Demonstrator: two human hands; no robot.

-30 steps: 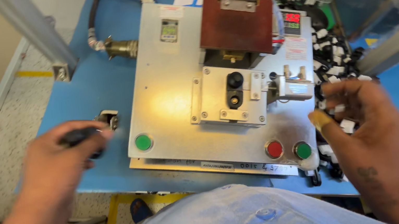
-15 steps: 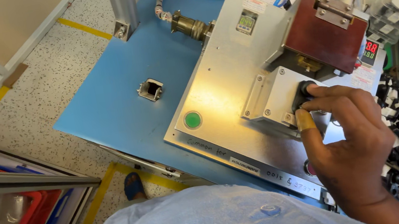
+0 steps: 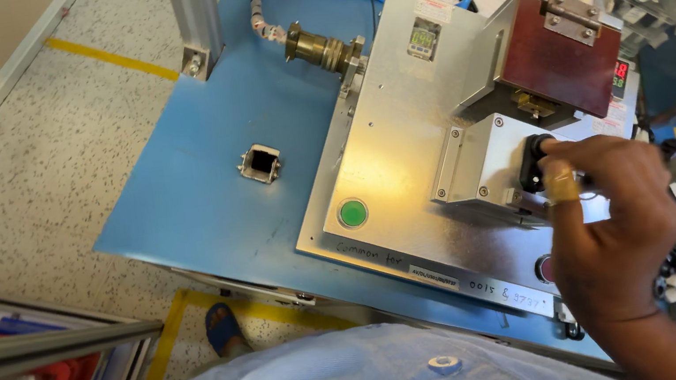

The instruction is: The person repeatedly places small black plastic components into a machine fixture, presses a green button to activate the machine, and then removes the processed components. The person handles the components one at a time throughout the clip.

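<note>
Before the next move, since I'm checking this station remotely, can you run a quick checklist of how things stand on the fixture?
1. Right hand at the black part on the fixture block: ok, fingertips on it.
2. Part fully seated: cannot tell, fingers cover it.
3. Left hand off the plate: cannot tell, out of view.
4. Green button unobstructed: ok.
5. Brown press head raised above the part: ok.

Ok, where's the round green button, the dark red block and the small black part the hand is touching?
Round green button [image 3: 351, 213]: head view, middle of its face.
Dark red block [image 3: 563, 69]: head view, its flat front.
Small black part [image 3: 533, 162]: head view, its left edge, beside the right hand [image 3: 619, 219].
</note>
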